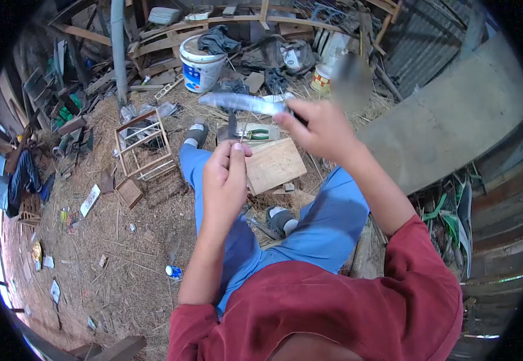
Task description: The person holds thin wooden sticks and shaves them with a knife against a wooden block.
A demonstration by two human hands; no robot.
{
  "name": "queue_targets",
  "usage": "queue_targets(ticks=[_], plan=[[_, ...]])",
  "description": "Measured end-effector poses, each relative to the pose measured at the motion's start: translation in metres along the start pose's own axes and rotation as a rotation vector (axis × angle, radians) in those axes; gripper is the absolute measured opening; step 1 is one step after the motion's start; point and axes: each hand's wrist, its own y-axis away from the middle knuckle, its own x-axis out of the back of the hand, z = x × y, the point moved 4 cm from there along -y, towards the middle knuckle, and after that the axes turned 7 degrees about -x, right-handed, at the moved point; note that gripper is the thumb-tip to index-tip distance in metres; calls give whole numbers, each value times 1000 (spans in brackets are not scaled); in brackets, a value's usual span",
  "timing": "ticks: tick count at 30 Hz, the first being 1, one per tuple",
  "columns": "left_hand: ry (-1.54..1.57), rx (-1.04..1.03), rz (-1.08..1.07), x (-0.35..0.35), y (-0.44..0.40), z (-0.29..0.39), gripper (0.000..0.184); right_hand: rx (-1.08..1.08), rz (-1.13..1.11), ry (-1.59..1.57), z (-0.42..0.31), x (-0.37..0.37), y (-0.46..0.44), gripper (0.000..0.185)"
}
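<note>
My right hand [320,132] is closed round the dark handle of a knife. The broad blade of the knife [237,102] points left and is smeared by motion. Lower and to the left, my left hand [225,171] pinches a thin stick [245,125] between thumb and fingers, its tip rising toward the blade. Whether blade and stick touch, I cannot tell. Below my hands, between my legs, lies a pale wooden block [278,166]. Just behind it rest green-handled pliers [255,134]. A dark flat tool [232,124] lies beside the pliers, partly hidden.
A small wooden frame [144,147] stands on the straw-strewn ground at left. Behind are a white bucket [201,66], a yellow-red tin [321,78] and piled scrap wood. A large board [454,108] leans at right. A blue can [174,272] lies at lower left.
</note>
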Motion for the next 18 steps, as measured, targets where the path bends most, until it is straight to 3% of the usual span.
queue_targets(ticks=[7,9,11,13,15,17,18], plan=[[-31,-10,92,5,-4,-10,23,182,-119,-15,-12,-36,2,45],[-207,161,5,5,-5,-19,22,211,-165,-34,-11,-45,-1,45],[-215,87,35,0,-10,-24,20,201,-171,-53,-4,-52,-7,43],[-167,-114,156,-4,-20,-17,19,195,-69,-48,13,-54,-19,43],[-181,-77,120,-6,-26,-16,18,109,32,-97,48,-60,-40,37],[-239,47,47,-10,-31,-27,19,-187,50,-84,96,-67,-55,42],[-266,84,18,-12,-38,-38,20,-210,27,-184,107,-75,-53,44]])
